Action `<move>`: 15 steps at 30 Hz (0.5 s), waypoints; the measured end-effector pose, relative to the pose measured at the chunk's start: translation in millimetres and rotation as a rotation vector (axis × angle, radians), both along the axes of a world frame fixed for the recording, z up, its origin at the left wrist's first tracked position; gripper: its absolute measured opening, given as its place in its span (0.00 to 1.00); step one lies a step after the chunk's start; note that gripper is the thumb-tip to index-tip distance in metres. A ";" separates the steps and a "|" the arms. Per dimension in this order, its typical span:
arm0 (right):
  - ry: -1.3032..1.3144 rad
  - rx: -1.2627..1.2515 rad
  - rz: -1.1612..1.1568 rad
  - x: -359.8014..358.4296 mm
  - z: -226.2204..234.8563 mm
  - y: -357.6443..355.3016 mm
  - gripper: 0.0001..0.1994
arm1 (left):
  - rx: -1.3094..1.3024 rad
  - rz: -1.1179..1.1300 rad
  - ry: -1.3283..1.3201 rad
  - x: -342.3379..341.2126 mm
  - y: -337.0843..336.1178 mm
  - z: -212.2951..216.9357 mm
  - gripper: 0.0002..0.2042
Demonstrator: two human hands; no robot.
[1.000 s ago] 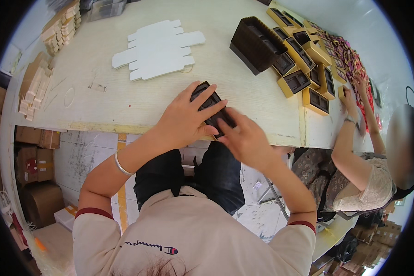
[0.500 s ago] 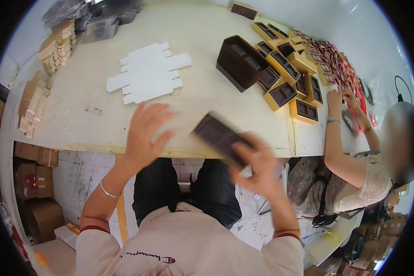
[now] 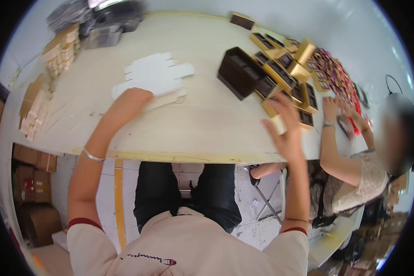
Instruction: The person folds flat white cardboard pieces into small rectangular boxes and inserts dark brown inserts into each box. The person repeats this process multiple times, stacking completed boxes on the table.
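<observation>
A grey translucent plastic tub (image 3: 104, 37) stands at the back left of the counter (image 3: 202, 131); its contents are too unclear to tell. To its right and nearer the person lie flat white cut-out card blanks (image 3: 156, 68), piled with tabs on their edges. The left hand (image 3: 133, 98) touches their near left edge, its fingers curled; whether this grip pinches a blank I cannot tell. Further right, a stack of dark brown moulded trays (image 3: 237, 72) stands with its recessed face showing, against a cluster of rectangular gold card boxes (image 3: 280, 73). Many of these hold black inserts with compartments; a few show only their gold sides. The right hand (image 3: 290, 131) is over the cluster's near edge, its grip spread, thumb apart from the fingers, with a gold box (image 3: 277, 122) just behind. Beyond lies a heap of purple, red and gold pieces (image 3: 336, 71), near a co-worker's hands (image 3: 336, 106).

The counter is pale, with a yellowed front edge. Brown card stacks (image 3: 34, 106) line its left end, above cardboard cartons (image 3: 34, 186). White floor tiles (image 3: 106, 184) carry a yellow stripe (image 3: 119, 202); more cartons (image 3: 393, 227) fill the lower right.
</observation>
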State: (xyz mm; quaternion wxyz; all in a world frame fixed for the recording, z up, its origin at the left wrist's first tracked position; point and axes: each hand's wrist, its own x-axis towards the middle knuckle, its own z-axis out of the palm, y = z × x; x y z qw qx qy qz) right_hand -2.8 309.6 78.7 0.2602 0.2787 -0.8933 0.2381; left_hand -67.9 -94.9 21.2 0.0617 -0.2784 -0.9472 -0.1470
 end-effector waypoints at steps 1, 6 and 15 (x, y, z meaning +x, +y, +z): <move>-0.011 -0.009 0.037 7.2 -10.5 -7.7 0.24 | -0.047 0.094 0.060 5.3 7.6 9.9 0.07; 0.241 0.055 0.139 66.5 -45.2 -56.9 0.21 | 0.000 -0.142 0.582 86.0 62.5 30.1 0.10; -0.139 -0.126 -0.041 78.0 -112.2 -85.5 0.21 | 0.366 -0.047 0.045 115.8 116.4 -27.7 0.08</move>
